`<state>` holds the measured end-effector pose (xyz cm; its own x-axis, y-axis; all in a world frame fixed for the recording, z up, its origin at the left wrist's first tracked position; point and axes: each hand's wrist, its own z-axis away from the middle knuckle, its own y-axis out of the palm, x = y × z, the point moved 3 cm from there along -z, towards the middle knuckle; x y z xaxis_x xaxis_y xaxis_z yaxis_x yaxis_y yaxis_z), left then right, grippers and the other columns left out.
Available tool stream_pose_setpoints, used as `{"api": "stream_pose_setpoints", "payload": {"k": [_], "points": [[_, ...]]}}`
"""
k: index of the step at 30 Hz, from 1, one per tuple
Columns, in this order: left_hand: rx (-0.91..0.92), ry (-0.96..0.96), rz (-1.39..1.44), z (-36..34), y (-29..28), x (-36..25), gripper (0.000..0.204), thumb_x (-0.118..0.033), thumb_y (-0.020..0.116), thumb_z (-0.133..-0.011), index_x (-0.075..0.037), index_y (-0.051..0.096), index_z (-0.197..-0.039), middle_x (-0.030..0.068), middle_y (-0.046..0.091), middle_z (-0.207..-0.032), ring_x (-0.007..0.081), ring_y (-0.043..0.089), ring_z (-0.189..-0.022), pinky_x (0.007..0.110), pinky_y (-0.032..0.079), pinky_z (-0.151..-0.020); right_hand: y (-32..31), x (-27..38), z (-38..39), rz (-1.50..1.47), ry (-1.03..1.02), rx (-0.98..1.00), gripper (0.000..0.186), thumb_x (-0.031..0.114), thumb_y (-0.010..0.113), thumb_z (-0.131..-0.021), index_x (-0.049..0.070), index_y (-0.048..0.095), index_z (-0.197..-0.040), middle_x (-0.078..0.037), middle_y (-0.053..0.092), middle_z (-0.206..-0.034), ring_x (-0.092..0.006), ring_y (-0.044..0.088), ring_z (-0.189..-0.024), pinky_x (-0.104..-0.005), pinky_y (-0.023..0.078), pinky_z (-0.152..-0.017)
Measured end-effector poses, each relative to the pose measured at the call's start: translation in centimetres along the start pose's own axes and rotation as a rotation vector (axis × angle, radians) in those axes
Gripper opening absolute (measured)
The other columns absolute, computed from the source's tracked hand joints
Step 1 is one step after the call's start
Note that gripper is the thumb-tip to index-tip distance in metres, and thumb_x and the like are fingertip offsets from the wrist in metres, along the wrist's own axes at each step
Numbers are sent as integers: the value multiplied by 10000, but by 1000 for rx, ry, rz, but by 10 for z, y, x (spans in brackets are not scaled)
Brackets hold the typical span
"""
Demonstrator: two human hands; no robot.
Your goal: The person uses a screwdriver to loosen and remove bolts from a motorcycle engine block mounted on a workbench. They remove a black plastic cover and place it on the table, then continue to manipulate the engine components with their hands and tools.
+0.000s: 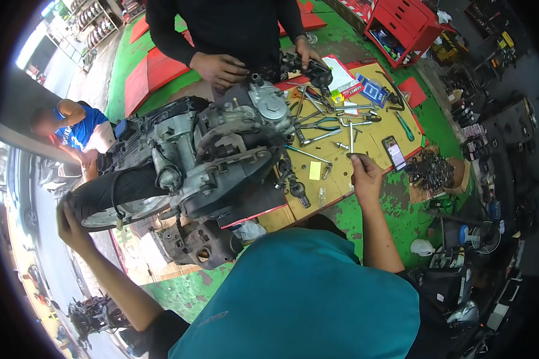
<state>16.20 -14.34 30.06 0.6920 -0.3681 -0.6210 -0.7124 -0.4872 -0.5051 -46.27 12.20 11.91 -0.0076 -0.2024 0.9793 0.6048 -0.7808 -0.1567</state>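
At the left, my left hand (72, 226) grips the black tire (117, 190) of a wheel joined to a large grey engine (182, 149). The engine lies along the table, its casing greasy and partly dark. My right hand (366, 178) is closed at the table's front edge, thumb and fingers pinching the near end of a slim metal wrench (351, 139). The wrench points away from me, toward pliers (323, 126) and other hand tools. Near that hand lie a phone (394, 153) with a lit screen, a yellow paper note (315, 170) and small metal parts.
Across the table a person in black holds a dark metal part (310, 69). Another person in blue (87, 128) sits at the left. A greasy metal housing (203, 245) lies before the engine. A red tool cabinet (401, 30) stands behind; a cardboard box of parts (458, 175) sits right.
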Motion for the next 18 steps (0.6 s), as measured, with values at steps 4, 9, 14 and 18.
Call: {"api": "stream_pose_setpoints", "payload": {"k": [4, 9, 14, 18], "points": [[177, 26, 319, 130, 72, -89, 286, -205, 571, -1018, 40, 715, -1051, 129, 722, -1060, 228, 666, -996, 378, 524, -889, 2, -5, -20, 15, -47, 263, 380, 287, 678, -1006, -27, 710, -795, 2, 602, -661, -70, 508, -637, -282, 412, -592], [735, -151, 505, 263, 197, -223, 582, -229, 719, -864, -8, 596, -1388, 186, 608, -1364, 317, 609, -1229, 425, 470, -1052, 15, -30, -41, -17, -83, 719, 423, 377, 696, -983, -35, 718, -884, -17, 641, -701, -92, 548, -666, -294, 443, -621], [526, -337, 579, 293, 262, -252, 537, -198, 623, -967, 10, 520, -1451, 184, 558, -1436, 303, 515, -1348, 409, 373, -1149, 42, 23, -50, 330, -360, 1142, 628, 492, 770, -872, -14, 644, -1220, -166, 671, -1021, -267, 636, -961, -377, 513, -853], [555, -394, 517, 296, 272, -264, 411, -132, 522, -1037, 46, 550, -1406, 156, 619, -1324, 245, 560, -1262, 355, 396, -1104, 70, 37, -33, 312, -739, 1193, 936, 588, 824, -758, -3, 503, -1410, -249, 551, -1328, -402, 517, -1269, -463, 438, -1073]]}}
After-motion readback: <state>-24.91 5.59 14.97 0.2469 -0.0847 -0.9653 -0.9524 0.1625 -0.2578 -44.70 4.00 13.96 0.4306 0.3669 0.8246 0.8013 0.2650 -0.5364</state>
